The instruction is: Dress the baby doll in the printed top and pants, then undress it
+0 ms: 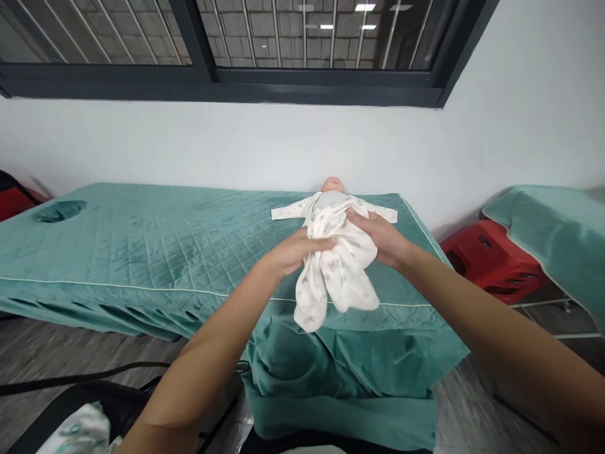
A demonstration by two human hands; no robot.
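Note:
A baby doll [333, 184] lies on its back on the green bed, its head toward the wall. White long sleeves with a small print stretch out to both sides of it. Bunched over its lower body is a white printed footed baby garment [347, 280], its two legs hanging toward me past the bed's piped edge. My left hand [302, 248] grips the gathered cloth from the left, thumb on top. On the other side my right hand [380, 236] is closed on the same cloth. Whether the sleeves and the legs are one garment, I cannot tell; the doll's legs are hidden.
The quilted green bed [189, 243] runs along the white wall below a dark-framed window [312, 79]. To the right are a red plastic stool [496, 258] and another green-covered surface [558, 221]. A printed white cloth [78, 432] lies on something black at lower left.

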